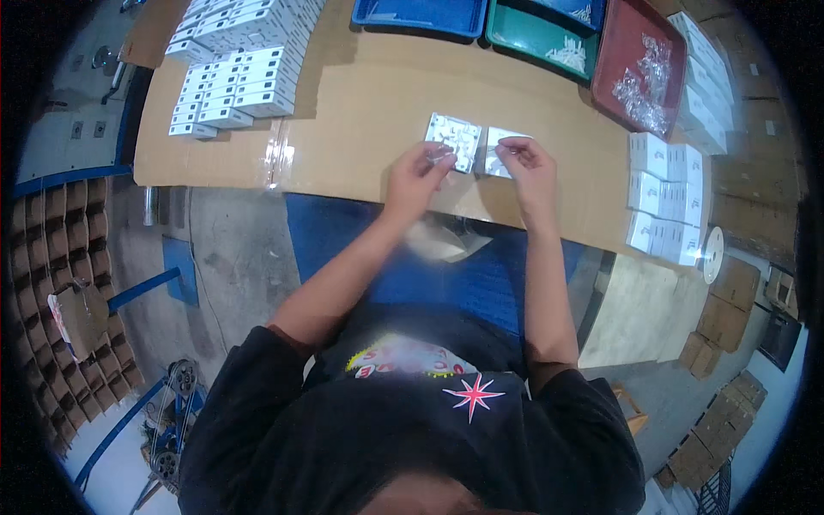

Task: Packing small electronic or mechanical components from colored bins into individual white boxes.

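Note:
On the cardboard-covered table, a square white tray [462,140] with small white parts in it lies in front of me. Beside it on the right is a flat white piece [494,160], partly covered by my fingers; whether the two are joined I cannot tell. My left hand [418,180] is closed in a pinch at the tray's near left corner, with something small and shiny at its fingertips. Over the white piece, my right hand [530,168] also has thumb and fingers pinched together. What it holds, if anything, is too small to name.
Stacked white boxes [245,81] stand at the far left, and more white boxes [665,193] at the right edge. Along the back are a blue tray [421,32], a green tray [524,41] with white pieces, and a red tray [611,51] holding clear plastic bags [644,86].

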A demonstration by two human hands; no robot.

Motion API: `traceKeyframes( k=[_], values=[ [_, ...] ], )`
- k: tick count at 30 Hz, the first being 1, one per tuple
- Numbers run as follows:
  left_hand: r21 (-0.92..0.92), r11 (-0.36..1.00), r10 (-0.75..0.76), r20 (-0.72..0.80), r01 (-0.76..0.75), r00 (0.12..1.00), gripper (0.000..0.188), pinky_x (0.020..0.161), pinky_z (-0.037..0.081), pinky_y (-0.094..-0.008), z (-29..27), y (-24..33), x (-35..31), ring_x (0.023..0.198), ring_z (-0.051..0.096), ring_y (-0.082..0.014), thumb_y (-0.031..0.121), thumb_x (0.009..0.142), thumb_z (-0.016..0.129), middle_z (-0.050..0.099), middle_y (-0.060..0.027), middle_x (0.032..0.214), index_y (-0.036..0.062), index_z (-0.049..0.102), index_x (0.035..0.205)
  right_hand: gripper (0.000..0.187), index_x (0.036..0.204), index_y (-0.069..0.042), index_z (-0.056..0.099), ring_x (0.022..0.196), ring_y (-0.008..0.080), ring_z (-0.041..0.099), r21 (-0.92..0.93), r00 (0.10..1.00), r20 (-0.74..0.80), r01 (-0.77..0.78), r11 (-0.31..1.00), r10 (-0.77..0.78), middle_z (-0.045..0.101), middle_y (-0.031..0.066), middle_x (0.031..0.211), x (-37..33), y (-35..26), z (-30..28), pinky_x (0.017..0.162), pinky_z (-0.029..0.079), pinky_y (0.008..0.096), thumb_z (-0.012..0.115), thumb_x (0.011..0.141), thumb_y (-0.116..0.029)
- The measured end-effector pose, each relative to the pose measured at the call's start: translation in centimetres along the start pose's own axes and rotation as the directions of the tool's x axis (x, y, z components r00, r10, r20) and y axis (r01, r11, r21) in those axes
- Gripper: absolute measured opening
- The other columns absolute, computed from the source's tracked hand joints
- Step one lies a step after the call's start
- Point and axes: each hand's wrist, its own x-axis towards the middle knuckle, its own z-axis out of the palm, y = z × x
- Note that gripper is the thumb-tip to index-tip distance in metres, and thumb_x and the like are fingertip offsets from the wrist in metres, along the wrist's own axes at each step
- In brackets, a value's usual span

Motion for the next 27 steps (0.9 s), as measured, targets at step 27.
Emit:
traceKeyframes(
  k=[27],
  values=[
    [0.112,0.993,0.024,0.131,-0.039,0.991,0.019,0.054,0.040,-0.0193,-0.7,-0.8,-0.3,0.061,0.051,-0.0029,0.017,0.097,0.073,0.066,0.0030,0.077,0.0036,0.073,0.111,0.011,0.096,0.001,0.070,0.067,0.0018,0.054,0.072,1.000,0.028,0.008,0.997,-0.010,0.066,-0.0018,0.079,-2.3,0.8,3.1,0.059,0.042,0.0184,0.077,0.090,-0.005]
  ],
)
